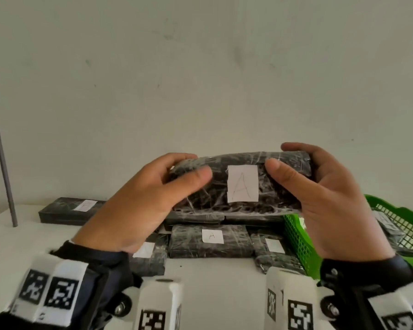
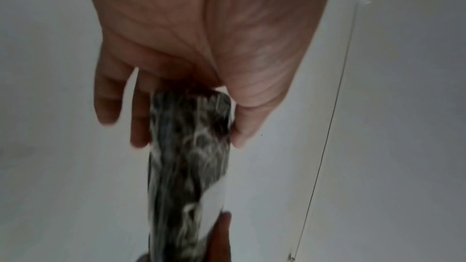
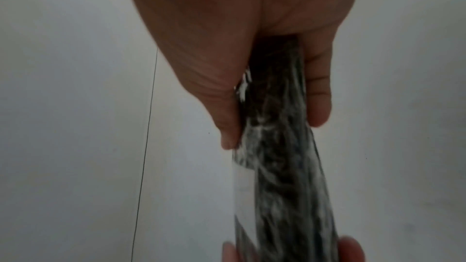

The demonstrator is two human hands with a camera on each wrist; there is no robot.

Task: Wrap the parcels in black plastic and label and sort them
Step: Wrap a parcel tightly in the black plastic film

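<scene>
Both hands clamp one black-wrapped parcel (image 1: pixel 239 184) at centre frame, the left hand (image 1: pixel 138 198) pinching its left end, the right hand (image 1: pixel 332 198) its right, thumbs on the face beside its white "A" label (image 1: pixel 243 183). Below lie more labelled parcels (image 1: pixel 210 241) on the white table (image 1: pixel 22 236); at right stands a green basket (image 1: pixel 296 239).

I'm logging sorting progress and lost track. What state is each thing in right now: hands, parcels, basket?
Left hand: grips the held parcel's left end.
Right hand: grips its right end.
Held parcel: lifted off the table, wrapped in black plastic, white label reading A facing the camera.
Parcels on the table: wrapped, labelled, lying flat; one reads A, others unreadable.
Green basket: on the table at right, holds at least one wrapped parcel.
</scene>
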